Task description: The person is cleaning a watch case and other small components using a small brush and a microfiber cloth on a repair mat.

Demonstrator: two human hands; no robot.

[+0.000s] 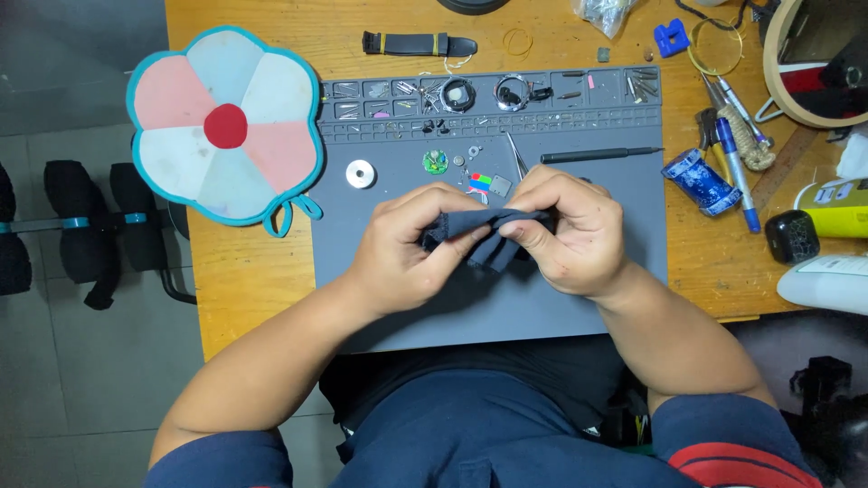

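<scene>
Both hands, left hand (411, 248) and right hand (565, 237), pinch a soft dark cloth (484, 237) over the grey mat (633, 262); something small may sit inside, hidden. We judge the work midway: tiny metal parts (436, 162) and tweezers (517, 155) lie beyond the cloth.

Clear plastic bag (604, 13): crumpled, seen at the far edge of the table, right of centre. Blue-and-white patterned wrapper (701, 182): cylindrical, laid just right of the grey mat. Yellow label (834, 220): found on a white container at the right edge. No screens or signs are seen.
</scene>
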